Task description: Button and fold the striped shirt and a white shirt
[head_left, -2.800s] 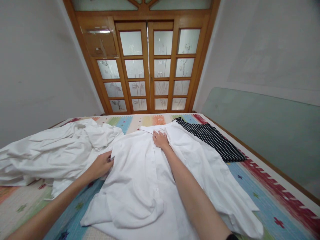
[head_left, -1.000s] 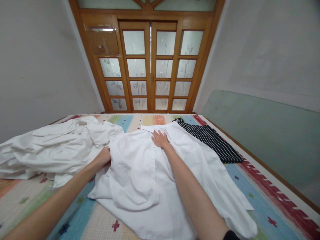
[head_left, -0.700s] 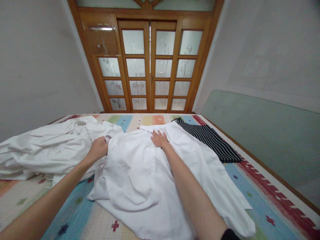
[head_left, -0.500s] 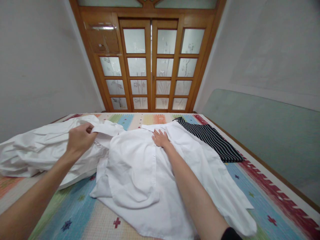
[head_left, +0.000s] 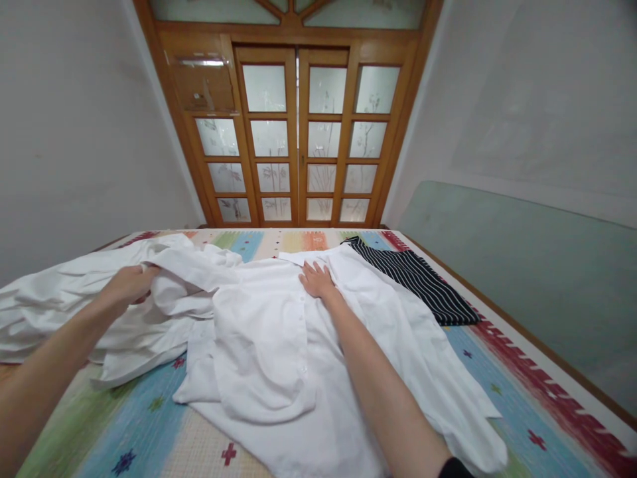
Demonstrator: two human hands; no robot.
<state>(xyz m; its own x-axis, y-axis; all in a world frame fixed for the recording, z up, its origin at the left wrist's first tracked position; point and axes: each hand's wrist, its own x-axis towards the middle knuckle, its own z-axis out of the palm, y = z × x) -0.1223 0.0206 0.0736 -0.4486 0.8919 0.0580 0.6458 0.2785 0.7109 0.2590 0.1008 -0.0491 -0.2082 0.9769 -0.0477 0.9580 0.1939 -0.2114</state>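
Observation:
A white button-up shirt (head_left: 269,345) lies spread over the middle of the patterned cover, its buttons facing up and its lower front rumpled. My left hand (head_left: 133,284) is closed on the shirt's sleeve, which stretches out to the left from the shoulder. Flat near the collar, my right hand (head_left: 316,279) presses on the upper front with its fingers spread. Beneath and beside the sleeve, a heap of other white clothing (head_left: 60,292) lies crumpled on the left.
A black-and-white striped garment (head_left: 413,275) lies at the right, partly under the shirt. The colourful cover (head_left: 144,411) spreads beneath everything. A pale green panel (head_left: 517,265) stands along the right side. Wooden doors with glass panes (head_left: 298,133) are at the back.
My left hand has moved left and slightly toward me, drawing the sleeve out straighter. My right hand stays pressed by the collar. The view has tilted up slightly.

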